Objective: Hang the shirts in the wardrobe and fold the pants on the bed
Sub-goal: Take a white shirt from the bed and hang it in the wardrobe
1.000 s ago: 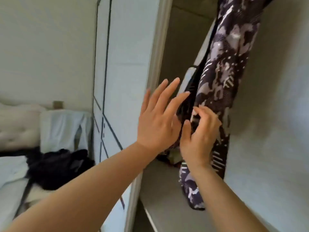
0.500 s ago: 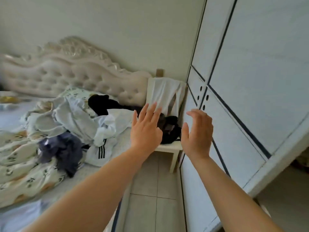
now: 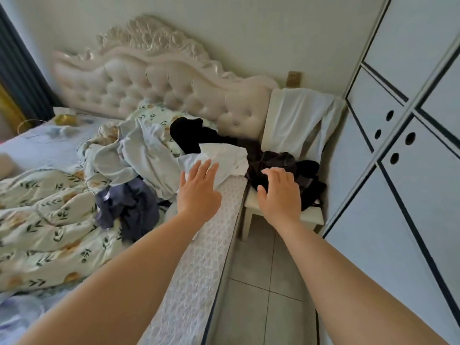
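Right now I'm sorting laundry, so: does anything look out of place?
Yes. Clothes lie in a crumpled heap on the bed, unfolded; dark garments spill over the chair seat, and a white garment drapes its back.

Both my arms stretched forward, forearms bare. Left hand (image 3: 199,192) palm down, fingers straight, spread. Right hand (image 3: 280,192) palm down, fingers loosely bent, gripping nothing.
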`<state>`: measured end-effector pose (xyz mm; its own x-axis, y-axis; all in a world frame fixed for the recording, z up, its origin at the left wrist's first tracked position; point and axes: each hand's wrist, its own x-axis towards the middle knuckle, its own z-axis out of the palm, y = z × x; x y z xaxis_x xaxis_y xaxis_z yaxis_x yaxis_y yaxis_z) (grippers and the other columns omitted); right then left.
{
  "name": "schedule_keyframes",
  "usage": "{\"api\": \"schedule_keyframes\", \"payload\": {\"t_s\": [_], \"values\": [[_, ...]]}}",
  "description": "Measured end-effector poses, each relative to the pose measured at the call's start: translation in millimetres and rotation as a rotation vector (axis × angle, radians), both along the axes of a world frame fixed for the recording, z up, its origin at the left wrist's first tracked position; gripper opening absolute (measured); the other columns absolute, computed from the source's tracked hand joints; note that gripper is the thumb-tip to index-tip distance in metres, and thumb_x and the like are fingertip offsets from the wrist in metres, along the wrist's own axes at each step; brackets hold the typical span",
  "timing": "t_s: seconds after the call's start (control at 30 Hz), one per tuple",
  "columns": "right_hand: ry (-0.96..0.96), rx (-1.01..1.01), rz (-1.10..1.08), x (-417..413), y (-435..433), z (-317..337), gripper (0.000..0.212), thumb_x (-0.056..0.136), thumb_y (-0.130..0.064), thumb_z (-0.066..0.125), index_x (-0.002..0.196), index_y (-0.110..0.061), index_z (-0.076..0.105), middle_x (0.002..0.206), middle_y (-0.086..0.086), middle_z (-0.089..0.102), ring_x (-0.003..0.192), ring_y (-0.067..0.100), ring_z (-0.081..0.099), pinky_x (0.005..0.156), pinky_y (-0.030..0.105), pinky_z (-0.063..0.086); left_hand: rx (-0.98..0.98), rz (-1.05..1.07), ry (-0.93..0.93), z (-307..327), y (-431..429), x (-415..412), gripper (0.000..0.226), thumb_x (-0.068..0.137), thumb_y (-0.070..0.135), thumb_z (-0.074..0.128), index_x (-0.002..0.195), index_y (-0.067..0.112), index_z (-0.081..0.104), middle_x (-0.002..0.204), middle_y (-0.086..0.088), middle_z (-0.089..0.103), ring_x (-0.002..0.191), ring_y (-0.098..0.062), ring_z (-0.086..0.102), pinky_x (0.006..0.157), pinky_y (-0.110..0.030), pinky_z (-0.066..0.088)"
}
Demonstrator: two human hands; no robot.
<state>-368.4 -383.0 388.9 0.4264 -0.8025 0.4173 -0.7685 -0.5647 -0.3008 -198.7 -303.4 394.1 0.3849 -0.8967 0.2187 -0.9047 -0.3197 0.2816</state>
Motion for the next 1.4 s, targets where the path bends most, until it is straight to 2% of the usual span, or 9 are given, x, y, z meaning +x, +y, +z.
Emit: {"api": "schedule_keyframes", "payload": {"t_s": [0.3, 0.43, 0.63, 0.97, 1.13, 1.4], "values": [[0.186, 0.205, 0.234, 63, -169, -19, 0.05, 0.096, -0.036, 0.041, 0.142, -0.018, 0.032, 0.146, -0.001, 0.032, 0.133, 0.022, 0.028, 0.104, 0.036, 0.028, 0.018, 0.21, 0.085, -7, -128, 50, 0.066, 0.095, 0.023, 0.047, 0.151, 0.024, 0.014, 0.159, 0.004, 0.009, 0.147, -0.016, 0.0, 0.119, -0.044, 0.005], [0.141, 0.25, 0.237, 95, -233, -23, 0.051, 0.095, -0.035, 0.042, 0.142, -0.018, 0.033, 0.146, 0.0, 0.033, 0.133, 0.022, 0.028, 0.103, 0.037, 0.029, 0.036, 0.244, 0.1, -12, -181, 72, 0.067, 0.094, 0.023, 0.049, 0.151, 0.024, 0.014, 0.159, 0.004, 0.009, 0.147, -0.016, 0.0, 0.119, -0.043, 0.007], [0.177, 0.285, 0.244, 162, -318, -38, 0.055, 0.096, -0.035, 0.04, 0.146, -0.018, 0.027, 0.149, 0.001, 0.031, 0.132, 0.024, 0.029, 0.102, 0.038, 0.031, 0.08, 0.285, 0.11, -34, -260, 133, 0.066, 0.096, 0.027, 0.046, 0.152, 0.025, 0.011, 0.16, 0.005, 0.006, 0.147, -0.015, -0.002, 0.119, -0.042, 0.006], [0.208, 0.432, 0.259, 266, -431, -72, 0.053, 0.096, -0.033, 0.042, 0.145, -0.019, 0.029, 0.148, 0.001, 0.032, 0.133, 0.023, 0.029, 0.104, 0.038, 0.03, 0.174, 0.347, 0.155, -67, -373, 243, 0.067, 0.095, 0.026, 0.047, 0.152, 0.025, 0.012, 0.16, 0.004, 0.006, 0.147, -0.016, -0.002, 0.12, -0.041, 0.006], [0.23, 0.483, 0.317, 310, -489, -98, 0.05, 0.095, -0.031, 0.044, 0.143, -0.019, 0.033, 0.145, 0.003, 0.035, 0.131, 0.024, 0.032, 0.101, 0.039, 0.033, 0.216, 0.393, 0.178, -97, -425, 273, 0.066, 0.094, 0.024, 0.047, 0.151, 0.025, 0.014, 0.16, 0.004, 0.008, 0.147, -0.016, -0.001, 0.119, -0.043, 0.007], [0.37, 0.632, 0.397, 358, -562, -151, 0.049, 0.095, -0.031, 0.045, 0.141, -0.018, 0.034, 0.141, 0.003, 0.038, 0.13, 0.023, 0.033, 0.101, 0.038, 0.034, 0.261, 0.497, 0.242, -149, -491, 307, 0.064, 0.093, 0.024, 0.049, 0.15, 0.025, 0.02, 0.159, 0.003, 0.014, 0.147, -0.017, 0.002, 0.119, -0.044, 0.008]]}}
